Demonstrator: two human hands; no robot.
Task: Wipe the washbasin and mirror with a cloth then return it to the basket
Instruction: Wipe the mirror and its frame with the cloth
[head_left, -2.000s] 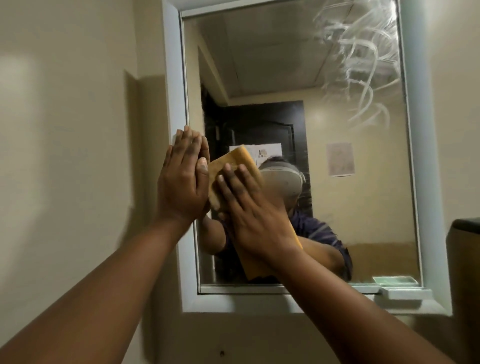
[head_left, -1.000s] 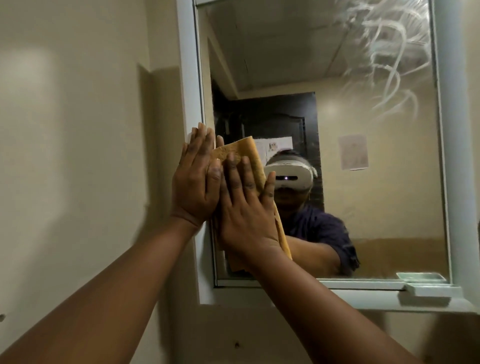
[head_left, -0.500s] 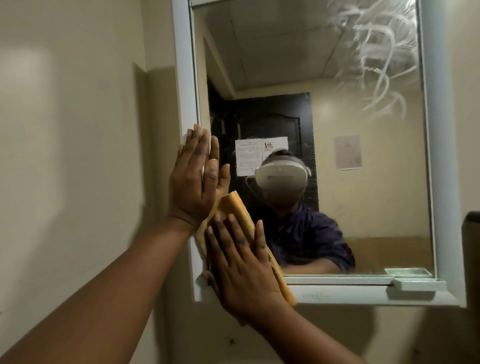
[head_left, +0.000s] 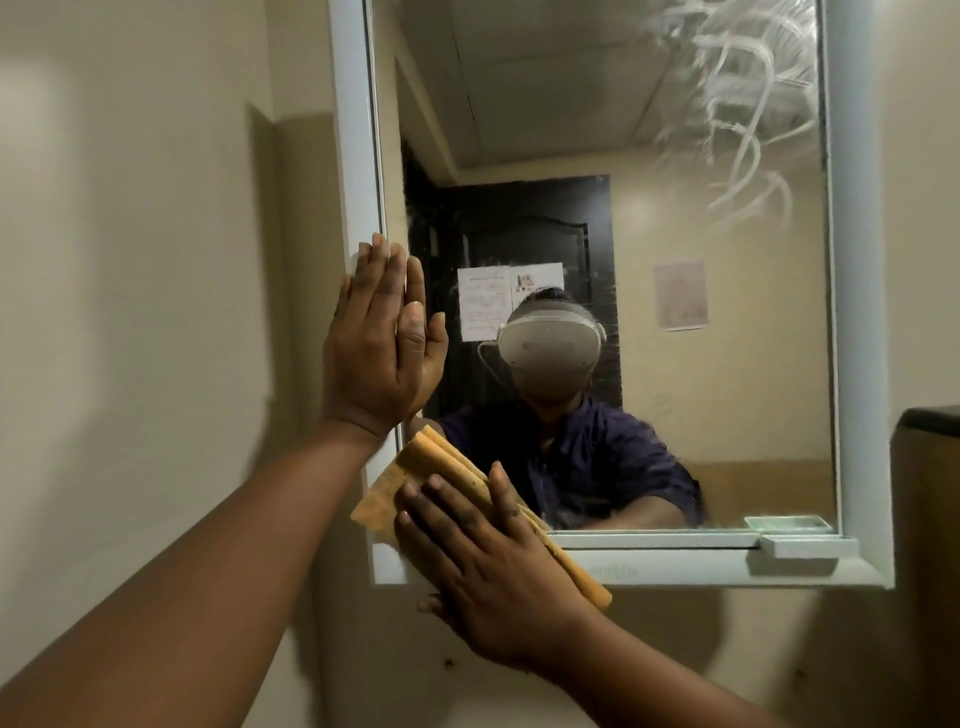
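A white-framed mirror hangs on the beige wall. White smears streak its upper right corner. My left hand lies flat and open against the mirror's left frame edge. My right hand presses a folded yellow-orange cloth flat against the mirror's lower left corner and bottom frame. The fingers are spread over the cloth. Neither the washbasin nor the basket is in view.
A small white soap dish sits on the mirror's bottom ledge at the right. A dark-topped object juts in at the right edge. The glass reflects a person, a dark door and papers.
My right hand has slid the cloth down from the mirror's middle left to its lower left corner. My left hand has stayed flat on the left frame edge.
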